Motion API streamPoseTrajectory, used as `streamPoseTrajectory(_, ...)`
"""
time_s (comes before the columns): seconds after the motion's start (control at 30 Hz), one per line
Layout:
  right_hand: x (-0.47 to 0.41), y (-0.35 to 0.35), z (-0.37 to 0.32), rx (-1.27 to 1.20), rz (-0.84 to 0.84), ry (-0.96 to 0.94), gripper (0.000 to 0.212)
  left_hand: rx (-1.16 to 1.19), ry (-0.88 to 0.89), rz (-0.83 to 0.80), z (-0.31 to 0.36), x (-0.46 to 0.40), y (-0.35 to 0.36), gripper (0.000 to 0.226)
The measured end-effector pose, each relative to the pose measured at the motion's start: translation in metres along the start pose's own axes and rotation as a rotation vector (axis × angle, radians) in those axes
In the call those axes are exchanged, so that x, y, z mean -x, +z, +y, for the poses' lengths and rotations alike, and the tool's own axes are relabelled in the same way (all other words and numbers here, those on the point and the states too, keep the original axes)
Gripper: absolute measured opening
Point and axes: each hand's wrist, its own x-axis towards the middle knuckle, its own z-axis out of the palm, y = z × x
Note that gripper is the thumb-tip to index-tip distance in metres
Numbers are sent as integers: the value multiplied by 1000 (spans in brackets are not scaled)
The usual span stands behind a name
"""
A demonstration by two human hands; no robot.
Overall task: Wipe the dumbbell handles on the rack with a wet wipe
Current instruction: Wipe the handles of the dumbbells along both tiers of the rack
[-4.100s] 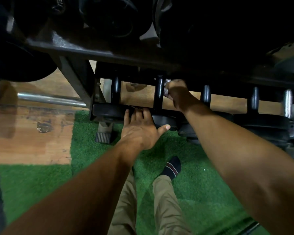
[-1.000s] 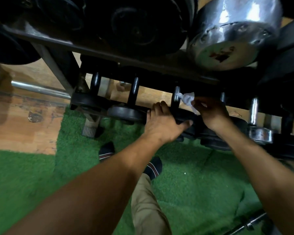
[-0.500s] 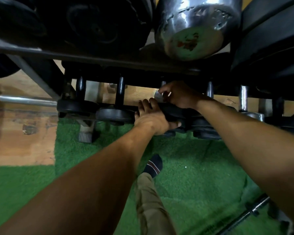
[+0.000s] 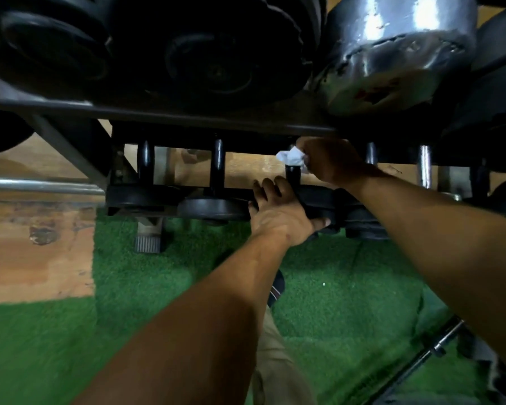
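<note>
At 9 o'clock a chrome bar (image 4: 41, 185) is seen lying on the wooden floor (image 4: 35, 258) behind the rack (image 4: 158, 116). On the lower tier, two black dumbbell handles (image 4: 217, 162) are shown upright toward 11 o'clock, each standing apart from the next. Near centre, the left hand (image 4: 281, 211) is laid with straight fingers over the black end plate (image 4: 319, 200) of a third dumbbell, the thumb spread toward 3 o'clock; nothing is gripped by it. Just above, at 12 o'clock, the handle of that dumbbell (image 4: 292, 173) is wrapped by a crumpled white wet wipe (image 4: 291, 157), which is pinched against it by the curled fingers of the right hand (image 4: 330, 160). Further handles, one chrome (image 4: 424, 168), are located at 2 o'clock. Green turf (image 4: 348, 287) is visible at 6 o'clock.
</note>
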Motion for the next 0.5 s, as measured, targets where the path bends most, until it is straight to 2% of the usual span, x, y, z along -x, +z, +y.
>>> streamPoseTrajectory(0.1, -1, 6, 2, 113, 40, -40, 20, 0, 29, -10, -5, -1, -3, 131)
streamPoseTrajectory(0.17, 0, 11, -1, 79, 35, -112, 17, 3, 45, 1, -7, -2, -3, 128)
streamPoseTrajectory(0.27, -2, 15, 2, 33, -116, -161, 4, 3, 54, -9, -8, -4, -1, 129)
streamPoseTrajectory(0.5, -11, 15, 11, -33, -239, -151, 14, -7, 70, 3, -8, -2, 0, 129)
